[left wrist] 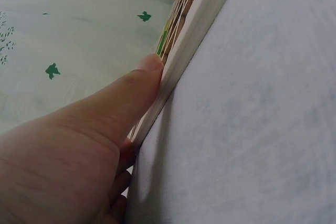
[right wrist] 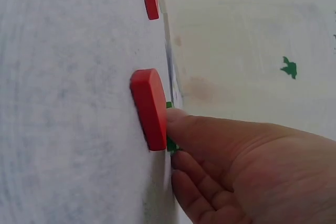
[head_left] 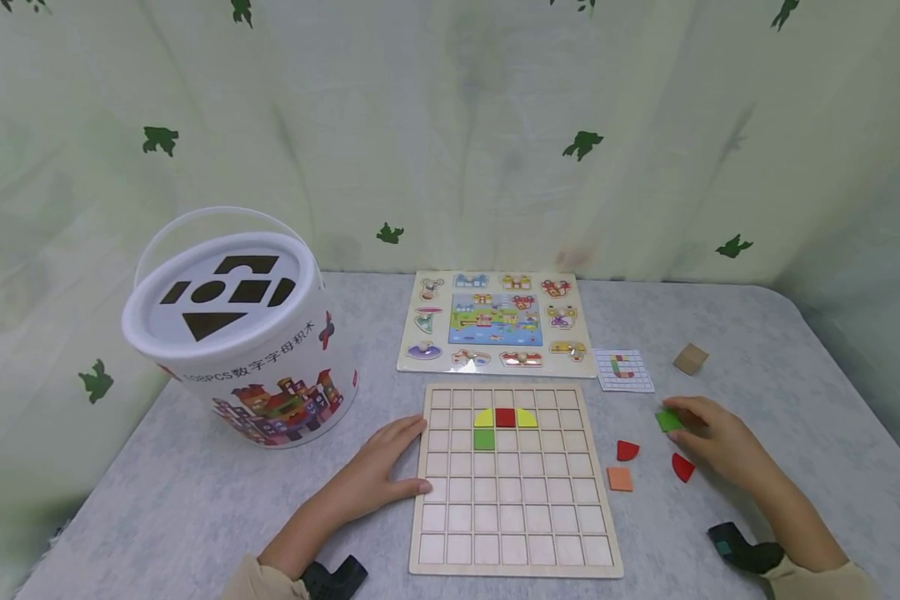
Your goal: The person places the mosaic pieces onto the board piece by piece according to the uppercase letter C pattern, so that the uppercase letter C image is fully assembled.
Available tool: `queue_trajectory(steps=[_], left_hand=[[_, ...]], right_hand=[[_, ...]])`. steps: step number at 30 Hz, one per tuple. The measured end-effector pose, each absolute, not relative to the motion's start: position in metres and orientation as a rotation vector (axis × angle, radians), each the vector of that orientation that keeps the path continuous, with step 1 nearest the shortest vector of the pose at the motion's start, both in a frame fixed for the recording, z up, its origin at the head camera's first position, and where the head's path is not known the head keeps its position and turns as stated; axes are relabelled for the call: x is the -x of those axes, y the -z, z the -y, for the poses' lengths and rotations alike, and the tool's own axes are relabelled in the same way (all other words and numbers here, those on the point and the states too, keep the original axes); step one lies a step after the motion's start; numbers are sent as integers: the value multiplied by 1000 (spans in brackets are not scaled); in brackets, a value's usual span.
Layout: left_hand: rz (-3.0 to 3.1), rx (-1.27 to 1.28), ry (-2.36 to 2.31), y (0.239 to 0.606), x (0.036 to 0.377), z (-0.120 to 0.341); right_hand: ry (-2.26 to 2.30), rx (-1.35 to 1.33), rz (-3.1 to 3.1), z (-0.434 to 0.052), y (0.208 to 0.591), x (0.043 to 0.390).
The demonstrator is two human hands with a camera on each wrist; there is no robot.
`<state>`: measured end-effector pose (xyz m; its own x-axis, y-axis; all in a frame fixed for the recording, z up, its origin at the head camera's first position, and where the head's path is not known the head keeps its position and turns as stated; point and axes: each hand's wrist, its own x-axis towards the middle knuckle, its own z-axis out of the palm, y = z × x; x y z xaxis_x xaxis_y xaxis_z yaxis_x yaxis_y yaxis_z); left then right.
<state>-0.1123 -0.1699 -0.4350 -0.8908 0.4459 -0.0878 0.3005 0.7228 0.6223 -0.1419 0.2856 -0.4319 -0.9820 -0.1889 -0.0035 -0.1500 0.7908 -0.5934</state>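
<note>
A wooden grid board (head_left: 510,531) lies in front of the person. In its upper rows sit two yellow quarter-round pieces (head_left: 527,418), a red square (head_left: 506,417) between them and a green square (head_left: 483,439) below the left one. The left hand (head_left: 375,467) rests against the board's left edge, its thumb touching the rim in the left wrist view. Right of the board, the right hand (head_left: 720,442) pinches another green square block (head_left: 669,420) between thumb and fingers. Close by are two red quarter-round pieces (head_left: 682,467) and an orange square (head_left: 620,479).
Behind the board lies a picture puzzle (head_left: 496,319) with knobbed pieces. A small pattern card (head_left: 624,371) stands out beside it, and a plain wooden block (head_left: 691,358) lies farther right. A white lidded bucket (head_left: 270,367) with shaped holes occupies the left side.
</note>
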Motion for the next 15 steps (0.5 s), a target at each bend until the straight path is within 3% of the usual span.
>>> queue_trajectory(steps=[9, 15], left_hand=[[-2685, -591, -931, 435, 112, 170], [-2710, -603, -912, 434, 112, 169]], right_hand=[[929, 251, -2936, -280, 425, 139], [957, 387, -2997, -261, 410, 139]])
